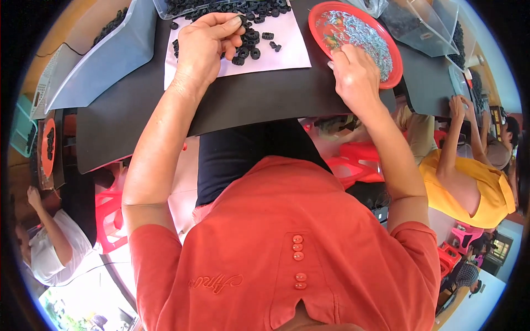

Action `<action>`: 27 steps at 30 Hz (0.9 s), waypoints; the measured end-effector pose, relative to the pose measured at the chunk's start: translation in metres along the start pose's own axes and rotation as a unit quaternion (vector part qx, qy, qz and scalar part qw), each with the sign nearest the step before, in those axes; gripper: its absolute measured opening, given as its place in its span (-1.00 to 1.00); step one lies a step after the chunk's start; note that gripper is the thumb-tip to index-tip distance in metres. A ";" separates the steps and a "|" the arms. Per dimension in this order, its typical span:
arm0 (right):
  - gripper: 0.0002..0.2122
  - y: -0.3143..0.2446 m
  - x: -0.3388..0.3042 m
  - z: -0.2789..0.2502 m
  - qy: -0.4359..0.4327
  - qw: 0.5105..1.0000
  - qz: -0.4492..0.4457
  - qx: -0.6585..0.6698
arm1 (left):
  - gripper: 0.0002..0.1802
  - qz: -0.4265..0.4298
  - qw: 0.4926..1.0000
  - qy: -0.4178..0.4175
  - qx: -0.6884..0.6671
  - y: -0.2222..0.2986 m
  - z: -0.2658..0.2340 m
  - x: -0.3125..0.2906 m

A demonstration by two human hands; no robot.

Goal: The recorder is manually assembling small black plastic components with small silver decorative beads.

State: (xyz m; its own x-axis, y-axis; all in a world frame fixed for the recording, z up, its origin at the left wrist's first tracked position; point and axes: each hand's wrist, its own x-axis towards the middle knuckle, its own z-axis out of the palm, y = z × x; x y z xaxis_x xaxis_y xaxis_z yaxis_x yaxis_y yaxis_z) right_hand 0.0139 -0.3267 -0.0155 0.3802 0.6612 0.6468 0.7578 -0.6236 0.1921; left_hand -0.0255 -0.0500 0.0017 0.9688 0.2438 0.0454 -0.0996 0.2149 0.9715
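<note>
My left hand (207, 47) is raised over a white sheet (287, 55), thumb and fingers pinched together. Whatever sits between those fingertips is too small or hidden to make out. Small black ring-like plastic parts (251, 38) lie in a loose heap on the sheet, just beside that hand. My right hand (356, 74) reaches over the near left rim of a round red tray (393, 83). Its fingers are curled closed, and what they may hold is hidden. Many small silvery metal pieces (359, 36) are spread across the tray's patterned bottom.
A large translucent bin (105, 66) stands at the left of the dark table (265, 99). More clear bins (422, 27) with black parts are at the far right. Another person in yellow (469, 187) works at right; one in white (61, 248) sits at left.
</note>
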 end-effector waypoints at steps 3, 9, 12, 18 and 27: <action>-0.91 0.013 0.012 0.003 -0.025 1.000 -0.017 0.009 | -0.79 0.003 1.000 -0.001 0.001 -0.001 -0.003 0.002; -0.94 0.004 0.045 0.018 0.034 0.997 -0.048 0.052 | -0.83 0.012 0.999 -0.010 -0.031 -0.004 -0.003 0.001; -0.90 -0.016 0.058 0.029 -0.031 0.989 -0.013 0.143 | -0.84 0.019 0.999 -0.021 -0.034 -0.004 -0.003 0.001; -0.95 -0.023 0.061 0.052 -0.047 0.983 -0.033 0.173 | -0.83 0.005 0.999 -0.014 -0.040 -0.001 0.001 -0.001; -0.90 -0.024 0.062 0.051 -0.069 0.980 -0.005 0.188 | -0.80 -0.006 0.999 -0.043 0.026 -0.001 0.003 -0.006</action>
State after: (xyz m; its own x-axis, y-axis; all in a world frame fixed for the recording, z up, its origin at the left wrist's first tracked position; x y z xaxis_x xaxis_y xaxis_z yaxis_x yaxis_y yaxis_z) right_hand 0.0460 -0.2497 -0.0177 0.4203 0.7331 0.5347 0.8937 -0.4364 -0.1042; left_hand -0.0301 -0.0549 0.0009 0.9858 0.1597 0.0515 -0.0783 0.1665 0.9829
